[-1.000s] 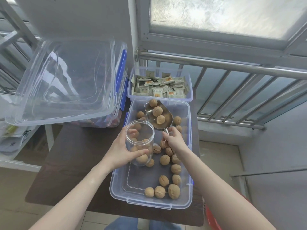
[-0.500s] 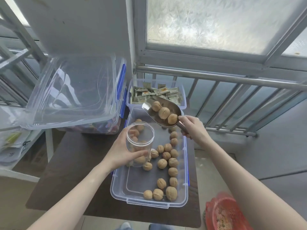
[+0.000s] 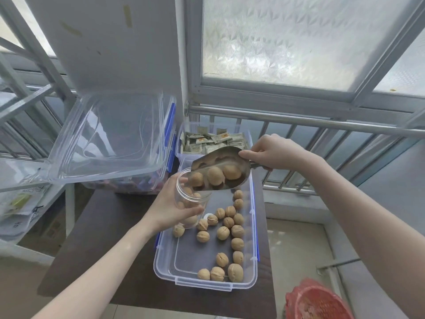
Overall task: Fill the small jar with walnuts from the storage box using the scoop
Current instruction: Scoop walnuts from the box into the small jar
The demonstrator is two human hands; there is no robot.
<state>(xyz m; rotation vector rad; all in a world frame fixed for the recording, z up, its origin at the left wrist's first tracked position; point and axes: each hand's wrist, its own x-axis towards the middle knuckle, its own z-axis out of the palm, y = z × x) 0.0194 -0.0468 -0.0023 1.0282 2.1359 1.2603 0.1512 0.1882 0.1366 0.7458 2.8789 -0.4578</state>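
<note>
Polished, mirror-bright metal for the scoop (image 3: 219, 168); clear glossy plastic for the small jar (image 3: 190, 199) and storage box (image 3: 207, 282). Matt, rough tan shells on the walnuts (image 3: 234, 271). Dark, dull wood-look tabletop (image 3: 110, 229).

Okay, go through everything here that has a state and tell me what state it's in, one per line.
Scoop: loaded with three walnuts, tilted over the jar.
Jar: open, partly filled, held over the box.
Walnut box: open, walnuts scattered inside.
Packet box: open.
Left hand: grips the jar.
Right hand: grips the scoop.
</note>
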